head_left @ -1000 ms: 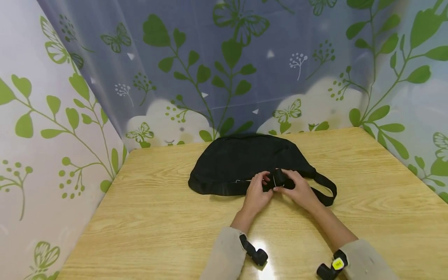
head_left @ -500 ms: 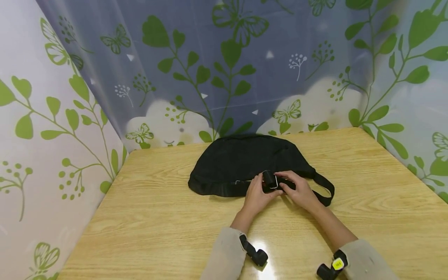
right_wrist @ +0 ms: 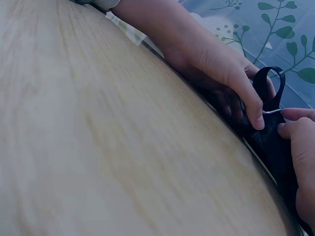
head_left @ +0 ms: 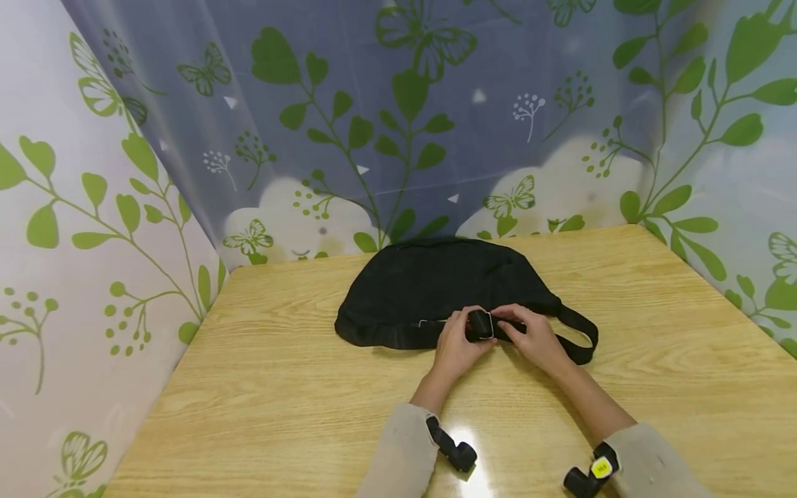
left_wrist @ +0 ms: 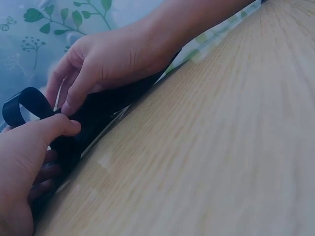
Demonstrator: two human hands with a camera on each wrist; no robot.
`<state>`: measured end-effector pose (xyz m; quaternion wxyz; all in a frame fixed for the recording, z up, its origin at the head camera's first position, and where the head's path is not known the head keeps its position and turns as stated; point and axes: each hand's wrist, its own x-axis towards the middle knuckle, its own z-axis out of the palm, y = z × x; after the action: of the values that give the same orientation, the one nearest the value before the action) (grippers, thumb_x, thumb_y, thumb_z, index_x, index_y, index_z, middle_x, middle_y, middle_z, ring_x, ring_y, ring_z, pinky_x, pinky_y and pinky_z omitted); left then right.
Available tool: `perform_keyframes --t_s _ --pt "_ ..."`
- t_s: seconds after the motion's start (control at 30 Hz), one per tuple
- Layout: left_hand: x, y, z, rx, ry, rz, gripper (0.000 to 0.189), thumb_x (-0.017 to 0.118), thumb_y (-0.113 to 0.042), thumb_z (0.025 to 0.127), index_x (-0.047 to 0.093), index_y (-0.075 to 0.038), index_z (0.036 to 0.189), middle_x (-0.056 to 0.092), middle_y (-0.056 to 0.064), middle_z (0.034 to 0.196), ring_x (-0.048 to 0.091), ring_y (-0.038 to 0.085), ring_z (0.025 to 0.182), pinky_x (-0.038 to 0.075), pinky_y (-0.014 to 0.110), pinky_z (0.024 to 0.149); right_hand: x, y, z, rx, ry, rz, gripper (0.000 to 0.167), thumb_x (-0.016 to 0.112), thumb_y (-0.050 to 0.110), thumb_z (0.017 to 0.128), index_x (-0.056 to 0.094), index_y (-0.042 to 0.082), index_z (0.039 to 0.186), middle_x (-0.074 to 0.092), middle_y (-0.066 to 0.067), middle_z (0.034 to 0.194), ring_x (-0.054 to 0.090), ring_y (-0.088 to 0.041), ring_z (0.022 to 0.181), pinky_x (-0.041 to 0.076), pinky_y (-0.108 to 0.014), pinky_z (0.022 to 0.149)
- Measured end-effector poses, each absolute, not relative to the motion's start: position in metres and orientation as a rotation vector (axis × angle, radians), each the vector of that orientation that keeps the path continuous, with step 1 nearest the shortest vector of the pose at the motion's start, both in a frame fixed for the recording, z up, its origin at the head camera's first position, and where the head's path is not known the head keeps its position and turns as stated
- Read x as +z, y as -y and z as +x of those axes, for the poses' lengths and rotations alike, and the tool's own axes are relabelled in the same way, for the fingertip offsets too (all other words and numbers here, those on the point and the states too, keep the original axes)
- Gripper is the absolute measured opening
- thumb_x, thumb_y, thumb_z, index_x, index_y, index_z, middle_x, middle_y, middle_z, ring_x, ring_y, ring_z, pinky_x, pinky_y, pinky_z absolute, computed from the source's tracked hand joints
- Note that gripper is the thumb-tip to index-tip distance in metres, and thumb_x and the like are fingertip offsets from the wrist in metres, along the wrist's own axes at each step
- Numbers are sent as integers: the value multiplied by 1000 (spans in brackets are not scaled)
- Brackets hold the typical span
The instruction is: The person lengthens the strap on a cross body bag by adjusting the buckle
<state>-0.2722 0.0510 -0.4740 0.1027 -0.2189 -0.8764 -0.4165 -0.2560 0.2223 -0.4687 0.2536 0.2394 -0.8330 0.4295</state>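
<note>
A black crescent-shaped sling bag [head_left: 436,277] lies on the wooden table, its webbing strap [head_left: 395,337] running along the near edge. A short loop of strap [head_left: 478,325] stands up through a silver slider buckle [head_left: 490,325]. My left hand [head_left: 457,349] grips the strap just left of the buckle, thumb at the buckle's near end in the right wrist view. My right hand [head_left: 538,342] pinches the strap on the buckle's right side, a fingertip at the metal's far end. In the left wrist view the raised loop [left_wrist: 29,101] shows beyond both hands.
A slack strap loop [head_left: 588,339] bulges out at the bag's right end. The wooden table [head_left: 280,415] reaches back to a leaf-and-butterfly curtain [head_left: 349,138]. Each forearm carries a black wrist camera; one camera [head_left: 461,456] sits beside the left sleeve.
The raised strap loop and buckle have shifted left, toward my left hand, and the loop now sits slightly lower. My right fingers have moved from around the loop to the buckle's right side.
</note>
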Motion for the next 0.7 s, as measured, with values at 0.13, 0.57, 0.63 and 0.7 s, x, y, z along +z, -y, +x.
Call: perform_keyframes --t_s 0.13,0.57,0.63,0.7 --pt "-474 -51 -272 -1228 2575 -643 50 80 -22 70 55 -22 114 52 -2 96 50 12 83 43 26 72 -468 -222 -257 1121 2255 648 23 65 -13 77 65 1 94 64 -5 91 59 -21 87 47 -33 76" --pt "-474 -51 -273 -1356 2544 -546 48 77 -13 68 56 -22 110 52 -5 89 52 13 81 42 27 68 -468 -230 -257 901 2366 240 21 56 -12 76 65 5 83 62 -10 82 49 -26 74 40 -41 64" --pt "-474 -51 -273 -1370 2540 -549 47 76 -13 68 56 -21 110 52 -5 90 53 12 82 42 26 68 -468 -231 -257 878 2372 205 20 56 -11 76 64 5 83 63 -11 83 49 -27 74 40 -42 64" --pt "-474 -51 -272 -1371 2538 -554 47 76 -13 68 56 -21 111 53 -4 91 53 12 82 43 26 69 -468 -232 -257 857 2382 198 20 56 -11 76 64 5 84 63 -11 84 49 -28 76 40 -43 66"
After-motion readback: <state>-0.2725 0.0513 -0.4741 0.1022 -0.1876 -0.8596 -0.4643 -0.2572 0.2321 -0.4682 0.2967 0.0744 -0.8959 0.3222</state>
